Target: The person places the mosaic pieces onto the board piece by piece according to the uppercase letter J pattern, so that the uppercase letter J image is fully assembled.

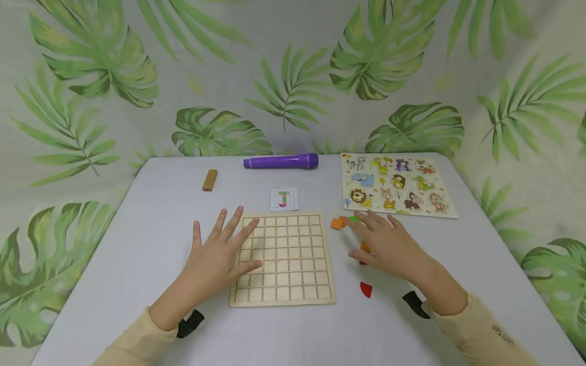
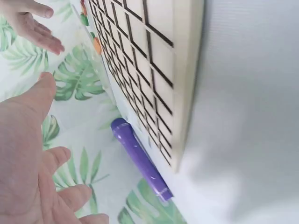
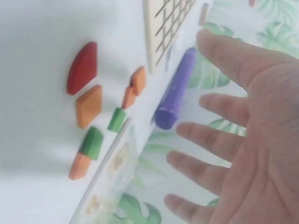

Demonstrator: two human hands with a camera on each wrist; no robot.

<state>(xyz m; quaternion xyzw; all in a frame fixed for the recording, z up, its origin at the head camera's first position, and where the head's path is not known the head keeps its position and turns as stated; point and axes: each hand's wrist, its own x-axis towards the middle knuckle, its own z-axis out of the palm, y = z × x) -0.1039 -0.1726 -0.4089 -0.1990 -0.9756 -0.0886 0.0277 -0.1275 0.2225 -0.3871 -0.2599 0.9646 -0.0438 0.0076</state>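
Observation:
A wooden grid board (image 1: 284, 259) lies flat in the middle of the white table. Over its left edge is my left hand (image 1: 217, 259), fingers spread wide, holding nothing. My right hand (image 1: 389, 244) hovers with fingers extended above small coloured pieces to the right of the board, its palm bare in the right wrist view. Those pieces include a red quarter-circle (image 1: 366, 289), an orange square (image 3: 88, 106) and a green piece (image 3: 92, 143); from the head, the right hand partly hides several. Behind the board sits a small pattern card (image 1: 284, 199) with a coloured figure on a grid.
A purple toy microphone (image 1: 281, 161) lies along the table's far side. To its left is a small wooden block (image 1: 210, 180). An animal peg puzzle (image 1: 398, 183) occupies the back right corner. Leaf-printed cloth (image 1: 293, 76) hangs behind the table.

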